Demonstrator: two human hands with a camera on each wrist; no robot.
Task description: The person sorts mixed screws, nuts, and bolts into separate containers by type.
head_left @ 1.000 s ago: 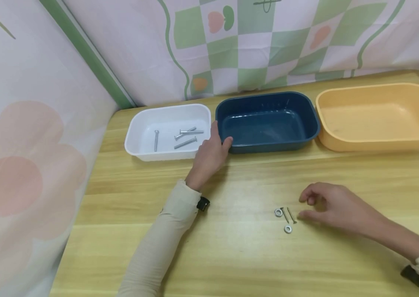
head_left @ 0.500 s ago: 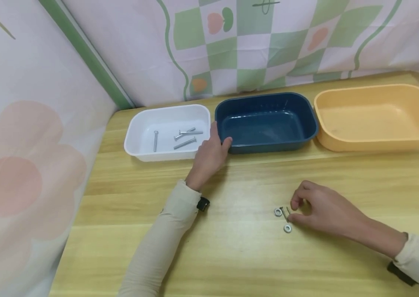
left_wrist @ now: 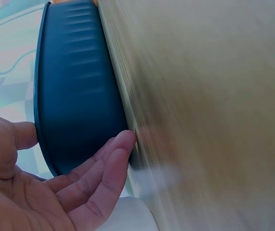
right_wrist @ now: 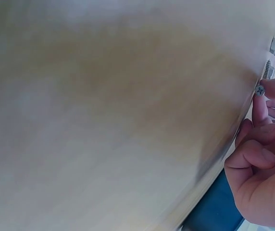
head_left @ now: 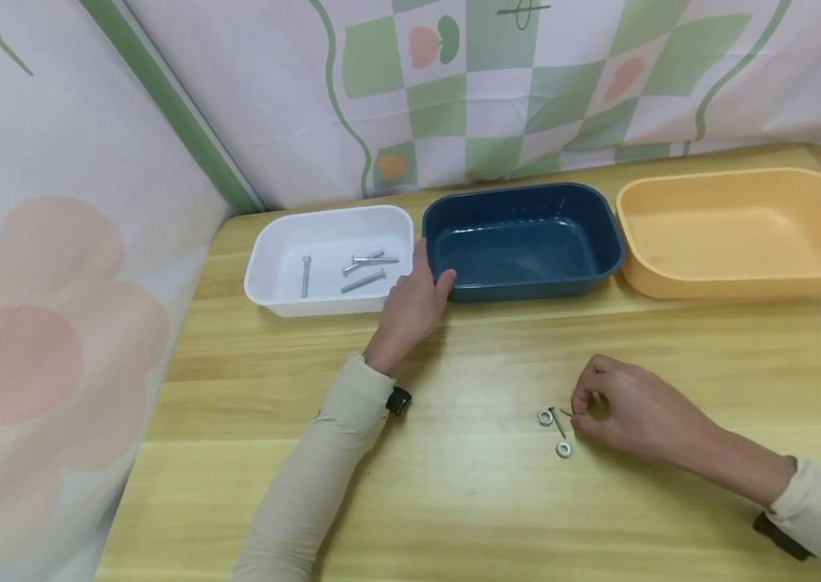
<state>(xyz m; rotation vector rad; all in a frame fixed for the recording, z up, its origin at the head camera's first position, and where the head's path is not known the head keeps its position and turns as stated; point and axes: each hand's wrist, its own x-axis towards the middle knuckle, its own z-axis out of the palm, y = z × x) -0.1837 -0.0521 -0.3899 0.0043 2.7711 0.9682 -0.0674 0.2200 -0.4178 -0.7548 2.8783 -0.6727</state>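
Note:
In the head view my left hand (head_left: 414, 303) touches the near left corner of a dark blue tray (head_left: 527, 283); in the left wrist view its thumb meets the rim and its other fingers lie low against the wall, loosely bent. My right hand (head_left: 629, 408) pinches a small screw (head_left: 567, 413) between thumb and index finger, just over the table. The right wrist view shows a cross-slotted screw head (right_wrist: 259, 90) at the fingertips. Left of this hand lie another screw (head_left: 557, 422), a hex nut (head_left: 545, 417) and a second nut (head_left: 564, 449).
A white tray (head_left: 330, 305) holding several silver bolts (head_left: 363, 281) stands left of the blue one. To the right is a larger yellow tray (head_left: 738, 242). All three line the back of the wooden table (head_left: 483, 501), before a patterned curtain (head_left: 498, 81).
My right hand has moved left to the small parts, and its thumb and index finger have closed on one screw, tilting it. The left hand stays at the blue tray.

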